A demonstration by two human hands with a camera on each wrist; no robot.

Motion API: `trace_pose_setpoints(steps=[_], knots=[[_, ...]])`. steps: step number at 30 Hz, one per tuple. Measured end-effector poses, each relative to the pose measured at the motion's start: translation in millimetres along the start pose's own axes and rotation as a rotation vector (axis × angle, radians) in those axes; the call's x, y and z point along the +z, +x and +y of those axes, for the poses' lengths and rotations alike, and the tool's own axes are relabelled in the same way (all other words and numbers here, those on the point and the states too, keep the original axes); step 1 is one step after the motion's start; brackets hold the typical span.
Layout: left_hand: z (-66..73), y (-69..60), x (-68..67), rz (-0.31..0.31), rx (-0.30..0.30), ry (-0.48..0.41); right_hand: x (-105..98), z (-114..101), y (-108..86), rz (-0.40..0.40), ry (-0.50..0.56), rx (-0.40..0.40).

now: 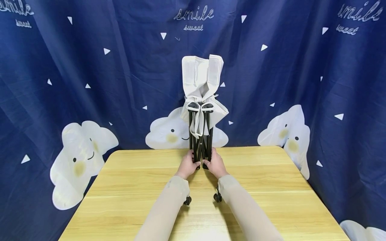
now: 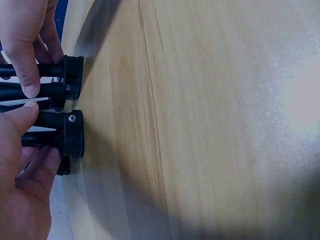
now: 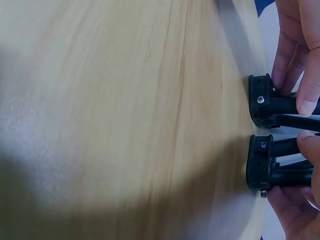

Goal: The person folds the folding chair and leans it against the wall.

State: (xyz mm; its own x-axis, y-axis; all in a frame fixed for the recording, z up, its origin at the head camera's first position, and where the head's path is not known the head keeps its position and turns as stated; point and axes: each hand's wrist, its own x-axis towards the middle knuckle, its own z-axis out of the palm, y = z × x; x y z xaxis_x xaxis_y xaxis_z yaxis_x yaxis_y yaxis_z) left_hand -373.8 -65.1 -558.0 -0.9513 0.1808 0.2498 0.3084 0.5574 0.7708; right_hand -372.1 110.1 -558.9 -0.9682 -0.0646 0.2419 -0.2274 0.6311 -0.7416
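Observation:
A folded camp chair with white cloth (image 1: pixel 199 75) bunched at the top and black crossed tubes (image 1: pixel 201 144) below stands upright at the table's far edge. My left hand (image 1: pixel 187 164) grips the tubes on the left side near the bottom, its thumb in front. On the right side, my right hand (image 1: pixel 215 164) holds the matching tubes the same way. Both thumbs nearly meet in the left wrist view, where black plastic feet (image 2: pixel 74 132) with screws stick out past the fingers. The right wrist view shows the same black feet (image 3: pixel 259 162) close to the wood.
The wooden table (image 1: pixel 126 190) spreads out around both arms. A dark blue curtain (image 1: pixel 129 67) with clouds and triangles hangs close behind its far edge. Small black devices (image 1: pixel 187 201) sit under the wrists.

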Motion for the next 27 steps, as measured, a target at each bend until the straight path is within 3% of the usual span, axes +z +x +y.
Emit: trace_pose_setpoints(steps=[14,19,27], knots=[[-1.4,1.6,-6.4,-0.068,-0.028,-0.015,-1.1,3.6,1.1,-0.035,0.017,0.026],[-3.5,2.9,-10.7,-0.091,-0.008,0.044,-7.9,1.6,0.5,-0.048,-0.029,0.031],[-1.2,4.5,-29.2,-0.155,-0.02,0.11,-21.3,3.1,-0.7,-0.076,-0.088,-0.004]])
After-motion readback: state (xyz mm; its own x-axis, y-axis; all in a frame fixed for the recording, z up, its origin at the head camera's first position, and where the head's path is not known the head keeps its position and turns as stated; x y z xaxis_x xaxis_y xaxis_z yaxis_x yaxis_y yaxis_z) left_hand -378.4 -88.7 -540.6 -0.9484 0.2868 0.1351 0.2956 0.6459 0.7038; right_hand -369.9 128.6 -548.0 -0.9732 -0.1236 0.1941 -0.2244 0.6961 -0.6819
